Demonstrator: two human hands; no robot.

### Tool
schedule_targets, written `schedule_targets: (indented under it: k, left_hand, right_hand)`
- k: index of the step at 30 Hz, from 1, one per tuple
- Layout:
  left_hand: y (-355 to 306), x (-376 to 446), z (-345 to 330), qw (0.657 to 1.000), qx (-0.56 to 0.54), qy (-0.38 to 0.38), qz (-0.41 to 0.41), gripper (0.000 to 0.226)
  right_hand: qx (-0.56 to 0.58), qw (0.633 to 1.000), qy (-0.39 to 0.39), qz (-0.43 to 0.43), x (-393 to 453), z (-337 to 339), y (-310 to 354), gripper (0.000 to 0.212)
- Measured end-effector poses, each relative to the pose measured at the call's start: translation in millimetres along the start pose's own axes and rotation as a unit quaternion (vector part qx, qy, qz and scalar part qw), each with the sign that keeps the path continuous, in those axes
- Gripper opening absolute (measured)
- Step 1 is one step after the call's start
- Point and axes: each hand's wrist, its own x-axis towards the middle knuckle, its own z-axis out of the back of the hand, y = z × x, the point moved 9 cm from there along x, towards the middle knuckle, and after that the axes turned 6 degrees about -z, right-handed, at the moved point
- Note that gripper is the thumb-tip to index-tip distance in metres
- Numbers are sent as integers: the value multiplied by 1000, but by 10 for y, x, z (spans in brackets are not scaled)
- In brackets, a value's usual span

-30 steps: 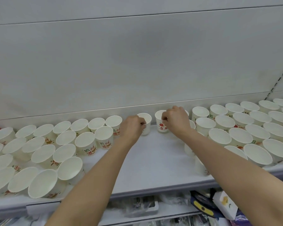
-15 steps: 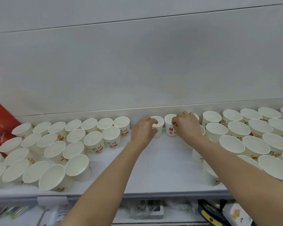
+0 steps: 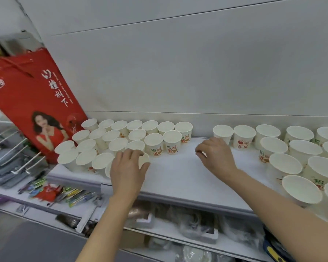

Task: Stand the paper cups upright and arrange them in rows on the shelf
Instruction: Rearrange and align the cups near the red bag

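From my end I see the left hand (image 3: pixel 130 168) curled over a paper cup (image 3: pixel 144 160) at the front of the left cluster, while the right hand (image 3: pixel 215 156) hangs loosely curled above the bare white shelf (image 3: pixel 178 173), just beside the back-row cup (image 3: pixel 223 133). Red gift bag (image 3: pixel 32 103) leans at far left.

Shop: tiered white shelf (image 3: pixel 178 178), red gift bag (image 3: pixel 32 103), packaged goods (image 3: pixel 64 193) below
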Motion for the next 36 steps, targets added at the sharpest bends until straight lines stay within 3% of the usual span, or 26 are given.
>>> schedule_targets:
  k: [5, 10, 12, 15, 20, 27, 30, 36]
  left_hand:
    - [78, 193, -131, 992, 14, 114, -42, 16]
    - [31, 142, -186, 986, 27, 132, -101, 29]
    - [78, 72, -222, 985, 25, 125, -119, 32]
    - [105, 38, -239, 985, 15, 98, -141, 19]
    - [-111, 119, -184, 980, -71, 50, -178, 10]
    - [-941, 334, -342, 947, -175, 70, -262, 7]
    - [-1449, 471, -541, 929, -193, 113, -294, 15]
    - [-2125, 664, -839, 916, -153, 186, -320, 16]
  right_hand:
    - [37, 997, 44, -43, 222, -296, 287, 23]
    - [9, 996, 57, -67, 515, -561, 535, 30]
    - [-9, 996, 47, -71, 545, -629, 599, 26]
    - [-39, 995, 41, -77, 532, -682, 630, 18]
    - [-37, 993, 19, -107, 420, -488, 487, 18]
    - [-85, 976, -54, -191, -106, 301, -235, 17]
    - [-124, 966, -33, -223, -305, 558, -603, 16]
    - [-166, 964, 6, -208, -401, 742, -944, 14]
